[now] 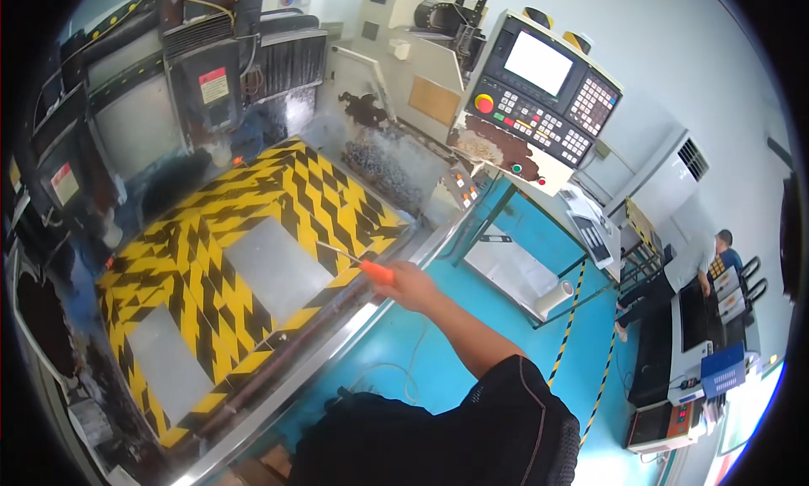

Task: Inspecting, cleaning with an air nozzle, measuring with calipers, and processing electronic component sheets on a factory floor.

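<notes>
My right hand (415,285) reaches out from a black sleeve and is closed around a slim tool with an orange handle (377,272). Its thin metal shaft (337,253) points left, over the edge of a machine door with yellow-and-black hazard stripes (253,208). The door has two clear window panels (274,267). The tip sits just above the striped frame, near the right-hand window. My left hand is out of view.
A control panel with a lit screen and keypad (539,90) hangs at upper right. A metal rail (337,334) runs along the door's lower edge. Another person (674,275) bends over a machine at far right. A pale roll (554,298) stands on the blue floor.
</notes>
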Demonstrator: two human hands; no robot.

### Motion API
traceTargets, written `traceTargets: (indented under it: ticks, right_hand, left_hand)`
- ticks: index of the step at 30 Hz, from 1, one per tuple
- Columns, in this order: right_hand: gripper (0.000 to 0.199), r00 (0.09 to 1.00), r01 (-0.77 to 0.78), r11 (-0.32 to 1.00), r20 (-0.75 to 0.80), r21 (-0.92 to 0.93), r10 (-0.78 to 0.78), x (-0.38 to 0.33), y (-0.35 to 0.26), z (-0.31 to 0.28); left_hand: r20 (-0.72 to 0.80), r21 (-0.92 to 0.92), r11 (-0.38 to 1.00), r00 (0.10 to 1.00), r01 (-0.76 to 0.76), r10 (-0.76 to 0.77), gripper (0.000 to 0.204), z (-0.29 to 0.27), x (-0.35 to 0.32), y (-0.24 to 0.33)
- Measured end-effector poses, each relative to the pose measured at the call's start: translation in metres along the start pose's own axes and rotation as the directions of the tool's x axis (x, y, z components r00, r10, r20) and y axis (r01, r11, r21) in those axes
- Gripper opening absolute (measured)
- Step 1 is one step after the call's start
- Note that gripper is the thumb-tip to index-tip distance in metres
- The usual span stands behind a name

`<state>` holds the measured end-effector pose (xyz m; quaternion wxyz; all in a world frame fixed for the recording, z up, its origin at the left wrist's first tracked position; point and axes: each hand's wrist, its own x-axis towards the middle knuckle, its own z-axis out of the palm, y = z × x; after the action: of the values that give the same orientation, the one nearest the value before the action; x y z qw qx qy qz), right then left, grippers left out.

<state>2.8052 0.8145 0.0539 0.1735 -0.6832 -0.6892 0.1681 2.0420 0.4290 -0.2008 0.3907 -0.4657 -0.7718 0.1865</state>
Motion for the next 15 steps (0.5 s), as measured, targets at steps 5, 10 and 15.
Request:
traceTargets:
  ticks: [5,10,15]
  right_hand:
    - [0.055,0.987,0.090,0.936,-0.097,-0.340,-0.130,-0.017,0.081,-0.007]
    - [0.056,0.771,-0.318,0.907,-0.632,-0.276,0.078,0.024,0.193,-0.159]
    - [0.066,0.388,-0.650,0.728,-0.919,-0.219,0.070,0.047,0.250,-0.399]
  left_hand:
    - [-0.023,0.185,0.974,0.991,-0.129,0.135,0.064,-0.034,0.050,0.032]
    - [-0.088,0.087,0.980,0.978,-0.179,0.187,0.064,-0.096,0.120,0.084]
    - [-0.140,-0.018,0.983,0.974,-0.184,0.180,0.064,-0.186,0.174,0.180]
